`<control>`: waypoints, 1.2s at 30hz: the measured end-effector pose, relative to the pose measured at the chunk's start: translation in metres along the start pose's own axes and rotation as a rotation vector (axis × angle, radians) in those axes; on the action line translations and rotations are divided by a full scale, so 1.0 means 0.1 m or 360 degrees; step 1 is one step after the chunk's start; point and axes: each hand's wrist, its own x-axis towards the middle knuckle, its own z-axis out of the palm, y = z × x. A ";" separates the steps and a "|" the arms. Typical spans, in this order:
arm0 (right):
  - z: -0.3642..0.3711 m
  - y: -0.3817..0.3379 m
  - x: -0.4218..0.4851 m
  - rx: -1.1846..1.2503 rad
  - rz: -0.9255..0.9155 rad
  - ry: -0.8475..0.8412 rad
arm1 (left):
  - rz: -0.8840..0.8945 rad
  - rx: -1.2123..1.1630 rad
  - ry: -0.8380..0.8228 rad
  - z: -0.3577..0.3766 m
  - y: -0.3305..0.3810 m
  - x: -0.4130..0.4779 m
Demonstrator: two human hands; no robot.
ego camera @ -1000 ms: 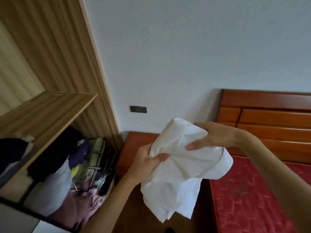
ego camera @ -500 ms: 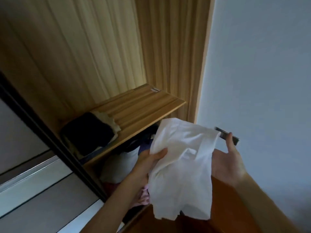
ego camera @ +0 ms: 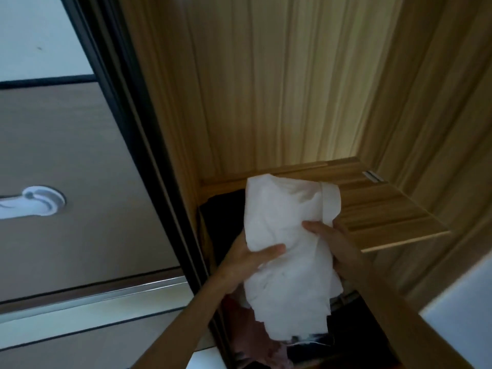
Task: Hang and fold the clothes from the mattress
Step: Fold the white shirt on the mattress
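Over wardrobe shelf (ego camera: 378, 209), dark folded clothes (ego camera: 226, 217) behind, both hands' fingers (ego camera: 269, 253) gripping white garment (ego camera: 285, 235)

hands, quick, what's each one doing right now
Left hand: closed on the white garment.
Right hand: gripping the same garment from the other side.

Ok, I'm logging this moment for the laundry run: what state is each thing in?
white garment: loosely folded, held up in front of the shelf
left hand: gripping the garment
right hand: gripping the garment
wardrobe shelf: right part bare
dark clothes: lying on the shelf's left
sliding door: slid aside, wardrobe open
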 end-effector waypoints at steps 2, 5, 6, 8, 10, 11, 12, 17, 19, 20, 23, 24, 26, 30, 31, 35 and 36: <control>0.22 -0.12 0.36 0.0016 -0.0056 -0.0107 | 0.0159 -0.0007 0.0252 -0.15 0.12 0.20; 0.58 -0.26 0.91 0.0051 -0.0101 -0.0258 | 0.0318 0.0098 0.0719 -0.34 0.26 0.43; 0.69 -0.28 1.07 0.0037 -0.0083 -0.0291 | 0.0300 0.0148 0.0871 -0.38 0.28 0.50; 0.88 -0.21 1.40 -0.0089 -0.0022 -0.0364 | 0.0218 0.0266 0.1067 -0.46 0.21 0.62; 0.97 0.05 1.69 -0.0444 0.0061 -0.0392 | 0.0036 0.0479 0.1125 -0.53 -0.04 0.71; 0.97 0.25 1.83 -0.0704 0.0093 -0.0361 | -0.0142 0.0670 0.1100 -0.55 -0.24 0.74; 0.98 0.40 1.89 -0.0939 0.0047 -0.0364 | -0.0352 0.0903 0.1037 -0.56 -0.43 0.73; 0.99 0.51 1.70 -0.1696 -0.0297 -0.0331 | -0.0703 0.1469 0.0977 -0.51 -0.80 0.75; 0.99 0.45 1.69 -0.1981 -0.0497 -0.0257 | -0.0720 0.1690 0.0996 -0.50 -0.74 0.78; 1.00 0.44 1.69 -0.2094 -0.0739 -0.0228 | -0.0673 0.1862 0.1044 -0.48 -0.73 0.79; 1.11 0.43 1.67 -0.2029 -0.1612 -0.0290 | -0.0298 0.2067 0.0986 -0.35 -0.73 0.81; 1.16 0.43 1.62 -0.1981 -0.1741 -0.0359 | -0.0208 0.2084 0.0859 -0.32 -0.80 0.82; 1.28 0.44 1.57 -0.2071 -0.1786 -0.0460 | -0.0200 0.2112 0.0605 -0.30 -0.93 0.82; 1.37 0.67 1.82 -0.2647 -0.1721 -0.1082 | -0.0286 0.2203 0.0510 -0.43 -1.00 0.83; 1.34 0.77 1.96 -0.2691 -0.1641 -0.1193 | -0.0324 0.2215 0.0536 -0.41 -0.97 0.82; 1.24 1.00 2.27 -0.2686 -0.1449 -0.1033 | -0.0512 0.2192 0.0722 -0.07 -1.03 0.66; 1.26 1.02 2.29 -0.2706 -0.1419 -0.1019 | -0.0554 0.2179 0.0711 -0.01 -1.07 0.61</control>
